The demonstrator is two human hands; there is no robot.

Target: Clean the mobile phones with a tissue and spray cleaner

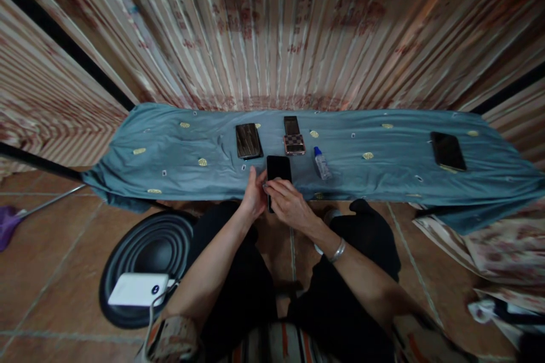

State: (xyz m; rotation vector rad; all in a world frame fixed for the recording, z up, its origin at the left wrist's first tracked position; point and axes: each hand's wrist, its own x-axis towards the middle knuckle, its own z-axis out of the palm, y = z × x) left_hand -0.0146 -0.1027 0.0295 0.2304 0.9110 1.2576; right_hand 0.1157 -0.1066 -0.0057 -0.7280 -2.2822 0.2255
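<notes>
A black smartphone (pixel 279 167) with a dark screen is at the front edge of the cloth-covered bench, its lower end reaching past the edge. My left hand (pixel 254 197) grips the phone along its left side, thumb pointing up. Across the phone's lower half lies my right hand (pixel 290 202), its fingertips pinched together at the left edge near my left fingers. Whatever sits in that pinch is too small to make out. Just beyond are a dark wallet-like case (pixel 248 141) and a flip phone (pixel 293 143) with a checkered cover. A small clear bottle with a blue cap (pixel 322 165) lies to the right.
A blue-green patterned cloth (pixel 204 176) covers the narrow bench. Another dark phone (pixel 448 151) rests at its right end. On the tiled floor at left, a white power bank (pixel 139 289) with a cable sits on a black round collapsible basin (pixel 128 249). Curtains (pixel 264 28) hang behind.
</notes>
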